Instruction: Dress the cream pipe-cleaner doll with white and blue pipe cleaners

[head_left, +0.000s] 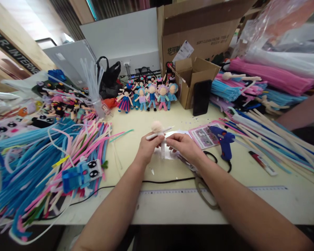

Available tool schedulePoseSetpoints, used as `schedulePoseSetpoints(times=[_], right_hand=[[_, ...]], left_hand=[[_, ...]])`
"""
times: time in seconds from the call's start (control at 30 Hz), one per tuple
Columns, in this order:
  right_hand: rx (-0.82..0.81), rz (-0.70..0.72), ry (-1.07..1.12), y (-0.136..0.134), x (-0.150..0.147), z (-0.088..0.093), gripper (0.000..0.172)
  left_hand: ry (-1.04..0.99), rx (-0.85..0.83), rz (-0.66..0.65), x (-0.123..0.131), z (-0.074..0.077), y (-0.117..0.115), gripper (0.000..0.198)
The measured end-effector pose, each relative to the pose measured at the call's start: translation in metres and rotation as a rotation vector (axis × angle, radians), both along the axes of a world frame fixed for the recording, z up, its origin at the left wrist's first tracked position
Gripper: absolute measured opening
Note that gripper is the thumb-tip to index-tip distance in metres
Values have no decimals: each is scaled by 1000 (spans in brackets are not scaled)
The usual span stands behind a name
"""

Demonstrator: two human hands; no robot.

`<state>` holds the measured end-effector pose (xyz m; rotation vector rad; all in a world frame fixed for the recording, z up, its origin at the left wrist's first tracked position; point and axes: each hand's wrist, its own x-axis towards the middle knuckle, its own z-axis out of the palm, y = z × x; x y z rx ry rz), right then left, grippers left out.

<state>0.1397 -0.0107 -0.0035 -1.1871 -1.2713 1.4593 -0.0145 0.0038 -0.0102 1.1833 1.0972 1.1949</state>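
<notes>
A small unfinished-looking pipe-cleaner doll (157, 127) is held up in front of me, with a round cream head, a white crosswise strip and a white stem pointing down. My left hand (149, 146) grips it just below the head, thumb over the white strip. From the other side, my right hand (184, 144) is closed, its fingertips pinching at the doll's body; exactly what lies between them is too small to tell. Under my right forearm are scissors (205, 193), partly hidden. A blue hot glue gun (224, 143) stands to the right of my right hand.
Loose pipe cleaners (28, 157) heap on the left, with more bundles (274, 139) right. Finished dolls (151, 96) stand at the back beside a small carton (185, 82) and a black phone (201, 97). A ruler (240, 188) and black cable (167, 181) cross the front.
</notes>
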Motion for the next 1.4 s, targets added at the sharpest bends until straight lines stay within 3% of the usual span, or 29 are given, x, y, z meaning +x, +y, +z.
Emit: schedulePoseSetpoints(times=[0.3, 0.43, 0.57, 0.83, 1.13, 1.3, 1.4], right_hand=[[-7, 44, 14, 0, 1, -4, 24], [90, 64, 98, -2, -1, -5, 21], [62, 66, 201, -3, -5, -3, 22], [-103, 87, 157, 1, 1, 0, 34], [-181, 104, 176, 1, 7, 3, 30], [-211, 171, 180, 5, 13, 4, 29], [-211, 134, 170, 6, 14, 3, 29]], left_hand=[[-81, -59, -73, 0, -1, -1, 26], [-222, -140, -125, 1, 2, -5, 28], [-353, -207, -177, 4, 6, -8, 30], [-270, -210, -73, 5, 0, -3, 34], [-217, -167, -99, 0, -2, 1, 31], [-243, -116, -5, -9, -1, 7, 25], [-279, -98, 31, -15, -1, 12, 25]])
